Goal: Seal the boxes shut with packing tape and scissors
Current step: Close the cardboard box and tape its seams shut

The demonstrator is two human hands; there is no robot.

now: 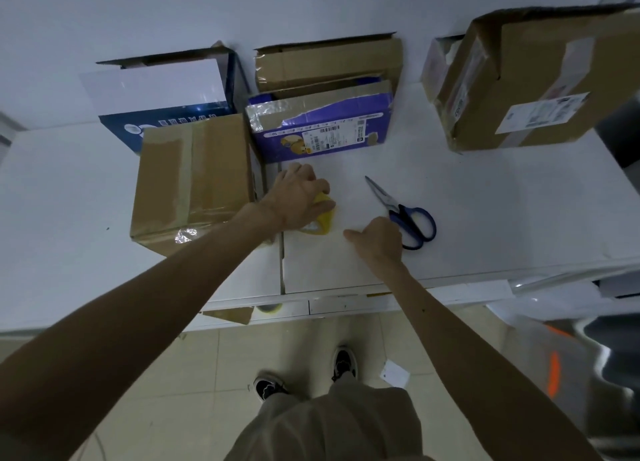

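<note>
A yellowish roll of packing tape (322,221) lies on the white table, and my left hand (298,197) grips it from above. My right hand (379,240) rests on the table just right of the roll, fingers curled, touching the blue handles of the scissors (405,214), whose blades point to the back left. A brown box (194,180) with tape along its top stands left of my left hand. Behind it is a blue and white box (162,100) with its flap up. A purple box (322,128) with raised flaps stands behind the roll. At the back right sits a brown box (533,79) with a label.
The white table (485,218) has a seam running front to back near the roll. A second tape roll (268,308) and a piece of cardboard (228,315) show on a ledge below the front edge. A paper scrap (394,374) lies on the tiled floor by my shoes.
</note>
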